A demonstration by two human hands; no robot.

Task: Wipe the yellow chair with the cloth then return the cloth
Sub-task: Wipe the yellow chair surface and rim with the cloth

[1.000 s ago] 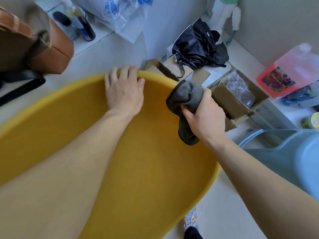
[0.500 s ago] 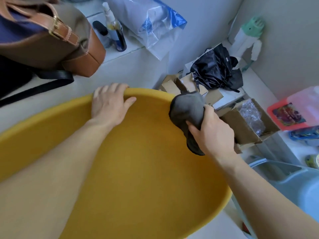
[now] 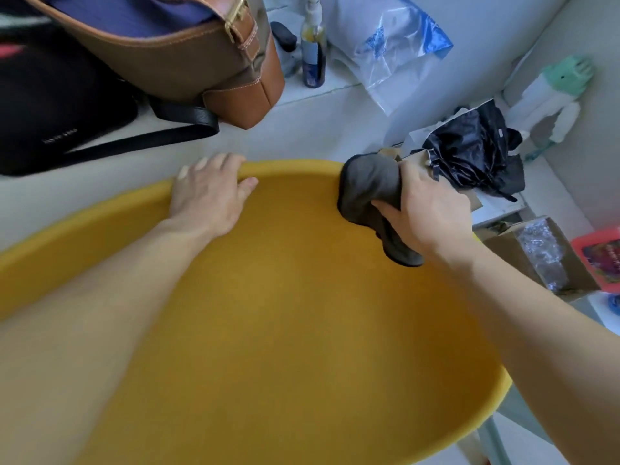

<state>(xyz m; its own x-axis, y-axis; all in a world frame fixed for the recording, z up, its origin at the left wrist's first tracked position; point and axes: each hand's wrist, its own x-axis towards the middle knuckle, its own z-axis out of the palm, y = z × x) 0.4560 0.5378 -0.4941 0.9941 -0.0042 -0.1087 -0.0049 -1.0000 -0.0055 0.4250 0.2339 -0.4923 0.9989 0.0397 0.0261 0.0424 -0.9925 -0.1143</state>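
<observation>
The yellow chair (image 3: 285, 313) fills the lower frame, its curved shell facing me. My left hand (image 3: 209, 196) lies over the chair's top rim, fingers curled over the edge and gripping it. My right hand (image 3: 426, 213) is closed around a bunched dark grey cloth (image 3: 365, 193), which presses against the chair's upper right rim and inner surface. Part of the cloth hangs below my fist.
Behind the chair, a white table carries a brown leather bag (image 3: 174, 52), a black bag (image 3: 57, 105), a small bottle (image 3: 313, 58) and a plastic bag (image 3: 392, 52). At the right are a crumpled black umbrella (image 3: 476, 152), cardboard boxes (image 3: 540, 260) and a red container (image 3: 600, 256).
The view has tilted up, showing more of the table and bags. My right hand with the cloth has shifted up onto the chair's top right rim. My left hand keeps its hold on the rim.
</observation>
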